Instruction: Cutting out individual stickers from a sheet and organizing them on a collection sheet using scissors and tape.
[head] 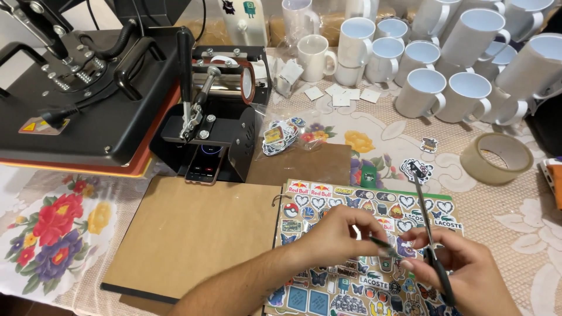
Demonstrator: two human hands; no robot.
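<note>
- Head view looks down on one sticker sheet [351, 257], the landmark, lying on an open brown album [193, 234] at the table's near edge.
- Left hand [336, 234] hovers over the sheet, fingers pinched together on a small dark cutout [381, 243].
- Right hand [462, 272], just beside the left one, is closed around one pair of scissors [427, 216], blades pointing away and tip reaching past the sheet's far edge.
- Right of the sheet lies one tape roll [496, 158], with bare tablecloth [515, 222] between them.
- Beyond the sheet stands one mug press [216, 117]; left of that, one flat heat press [82, 88].
- Far beyond the sheet cluster at least fifteen white mugs [421, 90]; exact count unclear.
- One bag of loose stickers [281, 136] lies just beyond the sheet.
</note>
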